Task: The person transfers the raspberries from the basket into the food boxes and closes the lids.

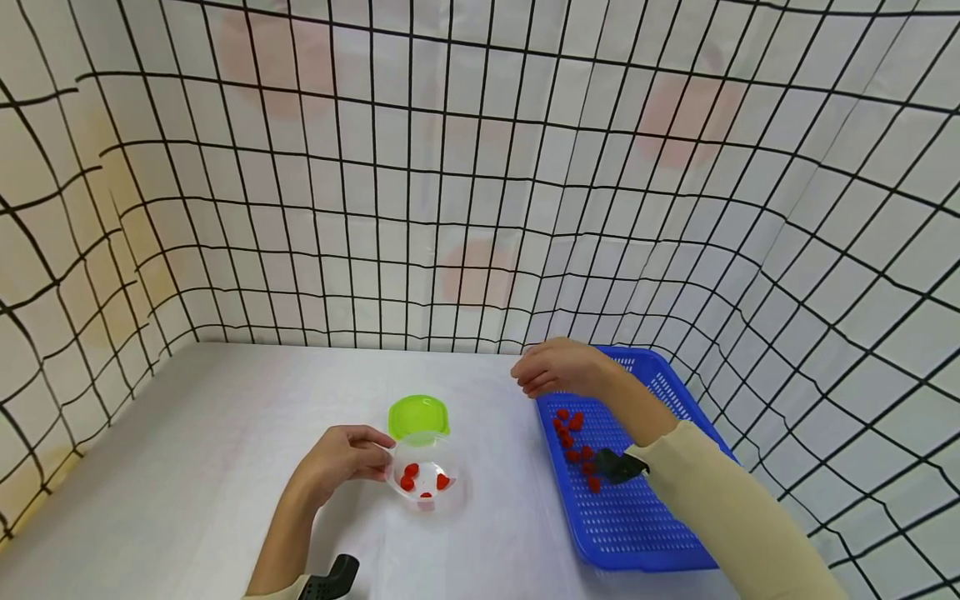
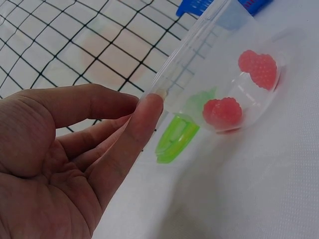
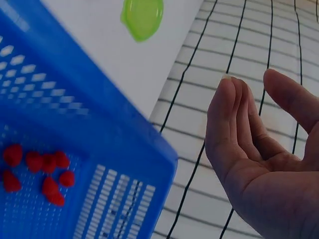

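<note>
My left hand [image 1: 341, 460] pinches the rim of a clear plastic bowl [image 1: 425, 480] between thumb and fingers. Several red raspberries [image 1: 412, 470] lie at the bottom of that bowl; in the left wrist view raspberries [image 2: 223, 112] show through its wall. Just behind the bowl, a bright green lid [image 1: 417, 415] lies on the table. My right hand [image 1: 562, 367] hovers over the far left corner of a blue basket [image 1: 637, 533]. In the right wrist view the right hand [image 3: 254, 144] holds nothing, its fingers loosely bent and the thumb apart.
More raspberries [image 1: 573, 422] lie scattered along the left side of the basket floor, partly below the right forearm. A black wire grid [image 1: 480, 192] with white sheeting behind it surrounds the white table [image 1: 225, 433] at the back and sides.
</note>
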Demonstrator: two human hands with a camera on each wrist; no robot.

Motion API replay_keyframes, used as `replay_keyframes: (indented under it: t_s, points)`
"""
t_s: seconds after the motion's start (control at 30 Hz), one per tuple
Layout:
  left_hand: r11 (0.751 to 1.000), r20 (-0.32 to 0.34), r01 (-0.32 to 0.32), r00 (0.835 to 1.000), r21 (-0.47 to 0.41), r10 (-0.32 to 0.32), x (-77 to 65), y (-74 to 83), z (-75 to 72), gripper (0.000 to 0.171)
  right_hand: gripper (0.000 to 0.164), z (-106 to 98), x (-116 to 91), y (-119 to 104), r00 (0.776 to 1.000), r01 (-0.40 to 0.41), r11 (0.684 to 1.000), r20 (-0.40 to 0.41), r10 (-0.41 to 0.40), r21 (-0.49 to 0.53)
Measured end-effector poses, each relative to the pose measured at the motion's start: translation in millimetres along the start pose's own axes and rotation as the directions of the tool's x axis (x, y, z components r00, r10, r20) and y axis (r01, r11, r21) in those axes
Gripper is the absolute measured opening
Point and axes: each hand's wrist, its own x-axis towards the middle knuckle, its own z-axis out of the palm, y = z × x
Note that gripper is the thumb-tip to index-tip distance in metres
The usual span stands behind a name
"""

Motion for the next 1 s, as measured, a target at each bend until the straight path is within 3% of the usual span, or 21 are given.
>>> replay_keyframes:
  t_s: [0.23, 0.47, 0.7, 1.0]
  points:
    - [1.0, -0.009, 0.011, 1.0, 0.008, -0.011, 0.2, 0.6, -0.1, 0.027, 0.031, -35.2, -5.5, 22.7, 0.997, -0.002, 1.0, -0.071, 0.002, 0.001]
    - [1.0, 0.005, 0.007, 1.0, 0.003, -0.007, -0.1, 1.9, 1.1, 0.03, 0.038, -59.7, -11.3, 56.3, 0.982, -0.067, 0.997, -0.177, 0.071, 0.028]
    - [0.999, -0.027, 0.03, 0.999, 0.016, -0.03, 0.6, 0.0, 1.3, 0.028, 0.039, -69.7, -15.6, 92.1, 0.962, -0.115, 0.993, -0.247, 0.118, 0.026]
    - [0.999, -0.033, 0.029, 0.999, 0.017, -0.028, 1.4, -0.8, 1.4, 0.027, 0.04, -68.8, -13.0, 128.4, 0.945, -0.196, 0.979, -0.257, 0.203, 0.055]
